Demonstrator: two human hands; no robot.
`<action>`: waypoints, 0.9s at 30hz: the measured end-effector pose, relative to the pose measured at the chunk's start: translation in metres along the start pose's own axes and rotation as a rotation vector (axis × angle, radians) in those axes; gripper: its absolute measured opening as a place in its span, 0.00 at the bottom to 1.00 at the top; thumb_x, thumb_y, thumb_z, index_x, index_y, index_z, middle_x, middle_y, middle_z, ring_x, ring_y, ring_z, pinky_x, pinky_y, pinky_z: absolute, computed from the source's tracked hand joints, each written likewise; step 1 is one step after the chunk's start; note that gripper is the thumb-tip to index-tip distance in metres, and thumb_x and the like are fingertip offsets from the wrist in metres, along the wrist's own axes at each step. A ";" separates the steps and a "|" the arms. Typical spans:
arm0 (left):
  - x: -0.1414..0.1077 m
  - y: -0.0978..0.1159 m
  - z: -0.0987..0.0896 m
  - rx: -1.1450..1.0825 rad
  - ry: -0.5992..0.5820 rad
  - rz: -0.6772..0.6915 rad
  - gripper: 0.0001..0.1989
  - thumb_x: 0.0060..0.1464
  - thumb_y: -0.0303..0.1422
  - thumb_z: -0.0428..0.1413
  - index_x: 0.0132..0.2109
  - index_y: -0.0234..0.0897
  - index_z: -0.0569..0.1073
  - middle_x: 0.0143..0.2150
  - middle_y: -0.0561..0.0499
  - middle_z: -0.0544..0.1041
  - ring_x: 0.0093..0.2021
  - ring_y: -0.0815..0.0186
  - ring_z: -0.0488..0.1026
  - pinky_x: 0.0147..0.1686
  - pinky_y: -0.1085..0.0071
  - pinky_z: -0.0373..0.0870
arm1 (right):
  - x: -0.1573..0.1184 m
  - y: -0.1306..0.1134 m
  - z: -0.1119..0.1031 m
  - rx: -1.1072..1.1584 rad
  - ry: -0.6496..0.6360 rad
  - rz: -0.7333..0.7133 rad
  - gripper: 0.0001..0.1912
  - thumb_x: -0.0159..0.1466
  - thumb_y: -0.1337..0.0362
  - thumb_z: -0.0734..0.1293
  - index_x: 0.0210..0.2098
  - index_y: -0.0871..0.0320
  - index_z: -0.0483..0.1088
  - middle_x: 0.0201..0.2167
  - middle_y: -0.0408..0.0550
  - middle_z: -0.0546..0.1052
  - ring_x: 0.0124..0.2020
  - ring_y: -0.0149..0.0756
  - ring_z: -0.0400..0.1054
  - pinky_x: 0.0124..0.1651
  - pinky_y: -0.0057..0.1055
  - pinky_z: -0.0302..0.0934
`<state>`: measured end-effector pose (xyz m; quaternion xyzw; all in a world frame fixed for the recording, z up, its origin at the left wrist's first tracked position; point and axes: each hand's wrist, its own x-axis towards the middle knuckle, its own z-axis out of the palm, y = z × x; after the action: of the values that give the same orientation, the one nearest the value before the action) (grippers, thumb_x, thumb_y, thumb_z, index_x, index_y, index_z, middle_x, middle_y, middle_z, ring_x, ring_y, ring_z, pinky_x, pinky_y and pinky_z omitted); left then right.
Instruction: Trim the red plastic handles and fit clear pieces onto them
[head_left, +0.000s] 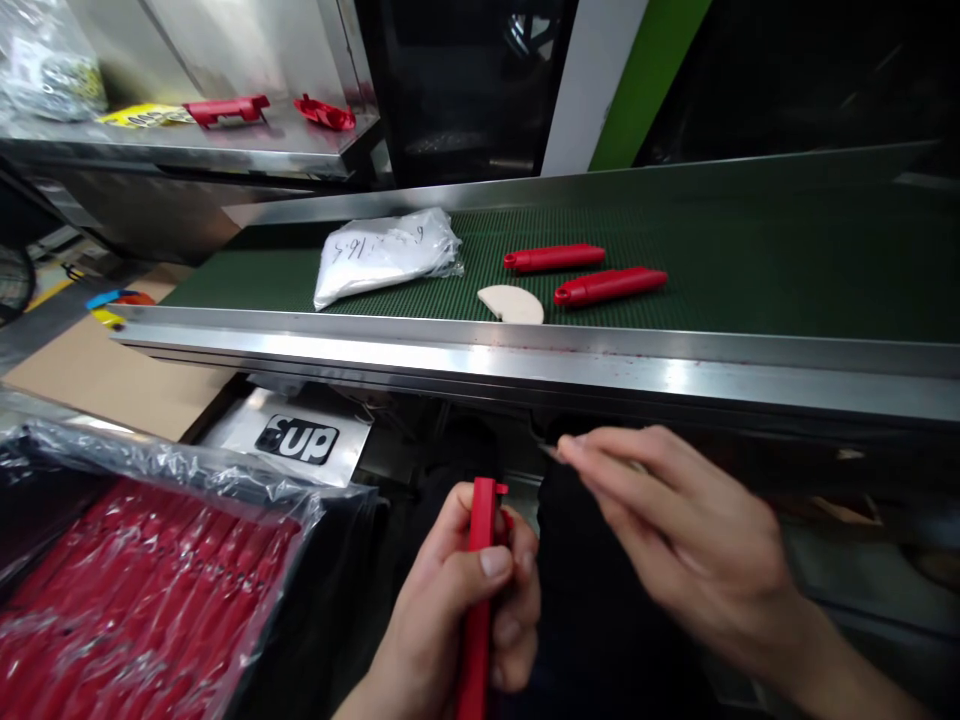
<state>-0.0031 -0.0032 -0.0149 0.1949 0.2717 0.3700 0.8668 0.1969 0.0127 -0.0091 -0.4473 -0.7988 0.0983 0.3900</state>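
Below the conveyor belt (675,230), my left hand (457,610) clamps a red plastic handle (478,590) upright, its end exposed; my right hand (675,540) pinches a thin blade (550,452) beside it

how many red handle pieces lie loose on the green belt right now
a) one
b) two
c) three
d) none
b: two red handle pieces lie side by side on the green belt, right of the white plastic bag; a third is in the left hand.
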 end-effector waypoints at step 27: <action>0.004 -0.012 -0.006 -0.342 -0.303 0.012 0.18 0.66 0.39 0.39 0.49 0.36 0.69 0.33 0.43 0.73 0.22 0.72 0.67 0.17 0.81 0.62 | -0.007 -0.011 0.000 0.033 -0.016 -0.088 0.22 0.62 0.82 0.62 0.54 0.63 0.70 0.46 0.55 0.73 0.47 0.38 0.68 0.47 0.36 0.65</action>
<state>0.0019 -0.0077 -0.0276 0.1001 0.0704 0.3825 0.9158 0.1922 0.0007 -0.0073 -0.4045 -0.8191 0.0977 0.3949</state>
